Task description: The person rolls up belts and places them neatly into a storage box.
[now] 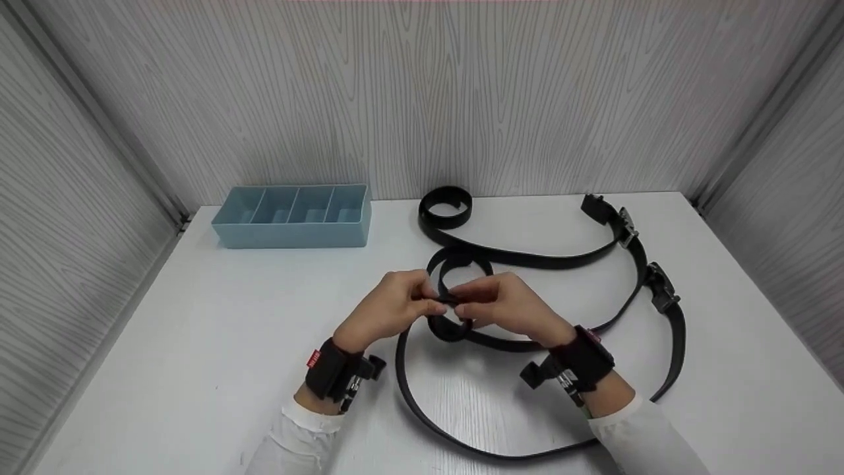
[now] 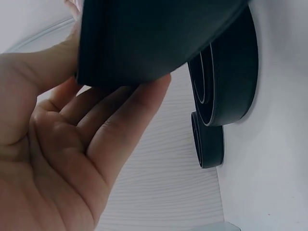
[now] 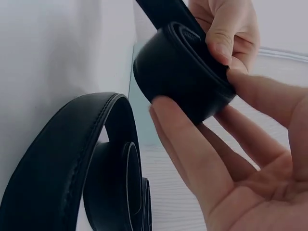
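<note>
Under both hands: white table (image 1: 217,343), bearing everything else. Far left of the grip, toward the back wall: blue divided tray (image 1: 293,216), four compartments in a row, well apart from the hands. Right of the grip and beyond it: two more black belts, laid out in long curves; upper belt (image 1: 527,257) ending in a loose coil (image 1: 447,206) just beyond the grip, buckle (image 1: 623,227) at its far right end; second belt (image 1: 672,330) further right, its buckle (image 1: 661,287) near the first. At the grip itself: third black belt (image 1: 422,402), its tail looping down toward the body and round to the right sleeve, its end wound into a tight roll (image 3: 185,79) lifted just above the table. Left hand (image 1: 389,307) clamped on the roll, thumb on top and fingers (image 2: 125,120) curled beneath, as seen from the left wrist. Right hand (image 1: 511,307) closed on the same roll from the other side, fingertips (image 3: 163,108) pressed on the outer turn, thumb meeting it opposite. Hands nearly touching, roll pinched between them. Behind the roll in both wrist views: coiled loops of belt standing on edge on the table.
</note>
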A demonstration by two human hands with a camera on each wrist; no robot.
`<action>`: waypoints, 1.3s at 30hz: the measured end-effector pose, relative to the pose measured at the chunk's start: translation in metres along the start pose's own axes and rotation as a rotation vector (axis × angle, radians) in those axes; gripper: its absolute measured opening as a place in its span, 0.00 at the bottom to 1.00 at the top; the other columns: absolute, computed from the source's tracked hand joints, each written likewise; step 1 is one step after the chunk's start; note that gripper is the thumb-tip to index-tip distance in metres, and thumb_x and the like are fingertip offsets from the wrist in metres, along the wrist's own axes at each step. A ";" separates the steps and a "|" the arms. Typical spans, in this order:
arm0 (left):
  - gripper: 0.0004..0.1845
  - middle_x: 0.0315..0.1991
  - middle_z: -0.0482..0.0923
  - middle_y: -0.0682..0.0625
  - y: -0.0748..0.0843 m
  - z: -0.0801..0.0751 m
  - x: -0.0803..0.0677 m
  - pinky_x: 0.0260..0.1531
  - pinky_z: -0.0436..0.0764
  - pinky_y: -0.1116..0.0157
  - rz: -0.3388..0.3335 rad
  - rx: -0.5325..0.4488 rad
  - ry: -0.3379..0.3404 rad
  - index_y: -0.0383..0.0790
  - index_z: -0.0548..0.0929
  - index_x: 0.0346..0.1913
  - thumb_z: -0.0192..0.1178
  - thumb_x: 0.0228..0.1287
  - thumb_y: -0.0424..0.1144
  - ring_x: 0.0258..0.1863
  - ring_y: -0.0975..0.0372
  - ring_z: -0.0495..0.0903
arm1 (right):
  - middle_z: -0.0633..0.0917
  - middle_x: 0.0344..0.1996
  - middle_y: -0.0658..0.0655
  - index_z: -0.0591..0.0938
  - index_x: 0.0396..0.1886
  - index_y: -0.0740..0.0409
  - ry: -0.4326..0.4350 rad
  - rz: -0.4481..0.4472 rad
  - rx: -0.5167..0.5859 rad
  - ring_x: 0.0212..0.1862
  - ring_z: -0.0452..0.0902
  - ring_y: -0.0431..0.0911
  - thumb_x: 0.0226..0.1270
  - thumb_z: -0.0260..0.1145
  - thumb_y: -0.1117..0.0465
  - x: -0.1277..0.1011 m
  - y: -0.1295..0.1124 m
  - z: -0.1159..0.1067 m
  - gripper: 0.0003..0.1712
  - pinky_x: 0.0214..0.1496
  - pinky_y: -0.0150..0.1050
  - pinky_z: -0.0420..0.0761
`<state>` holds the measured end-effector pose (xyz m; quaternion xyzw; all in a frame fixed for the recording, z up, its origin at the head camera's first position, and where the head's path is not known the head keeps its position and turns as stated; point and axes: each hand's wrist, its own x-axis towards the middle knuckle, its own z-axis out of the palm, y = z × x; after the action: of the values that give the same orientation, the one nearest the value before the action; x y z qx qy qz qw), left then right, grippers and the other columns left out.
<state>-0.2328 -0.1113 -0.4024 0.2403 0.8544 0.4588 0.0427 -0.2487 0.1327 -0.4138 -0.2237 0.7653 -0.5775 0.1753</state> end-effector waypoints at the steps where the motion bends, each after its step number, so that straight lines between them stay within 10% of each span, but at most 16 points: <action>1: 0.08 0.28 0.81 0.55 0.000 0.001 0.000 0.26 0.67 0.68 0.000 0.004 -0.008 0.39 0.82 0.37 0.72 0.67 0.37 0.25 0.65 0.71 | 0.88 0.55 0.63 0.85 0.62 0.63 -0.015 -0.001 -0.005 0.52 0.87 0.55 0.70 0.73 0.61 0.000 0.001 0.000 0.23 0.48 0.44 0.87; 14: 0.12 0.34 0.86 0.51 -0.001 0.002 0.002 0.27 0.70 0.65 -0.104 -0.032 0.135 0.41 0.79 0.38 0.73 0.67 0.40 0.25 0.63 0.74 | 0.84 0.57 0.73 0.80 0.65 0.71 0.149 0.024 0.253 0.54 0.86 0.59 0.71 0.70 0.69 0.003 0.001 0.005 0.24 0.49 0.45 0.87; 27: 0.09 0.28 0.83 0.53 -0.002 0.002 0.000 0.23 0.65 0.69 -0.003 0.058 0.017 0.39 0.79 0.37 0.71 0.68 0.37 0.21 0.66 0.68 | 0.88 0.53 0.64 0.84 0.62 0.62 0.008 0.005 -0.024 0.50 0.88 0.55 0.70 0.73 0.63 0.001 0.000 0.002 0.23 0.47 0.42 0.88; 39: 0.11 0.46 0.87 0.49 0.000 0.003 0.002 0.31 0.74 0.64 -0.054 -0.071 0.118 0.41 0.79 0.44 0.70 0.70 0.41 0.30 0.64 0.79 | 0.86 0.56 0.67 0.79 0.67 0.68 0.152 0.007 0.275 0.56 0.85 0.60 0.70 0.72 0.66 0.001 0.001 0.007 0.27 0.51 0.44 0.86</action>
<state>-0.2340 -0.1083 -0.4041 0.1879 0.8449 0.5006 0.0131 -0.2460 0.1266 -0.4165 -0.1506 0.6907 -0.6917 0.1478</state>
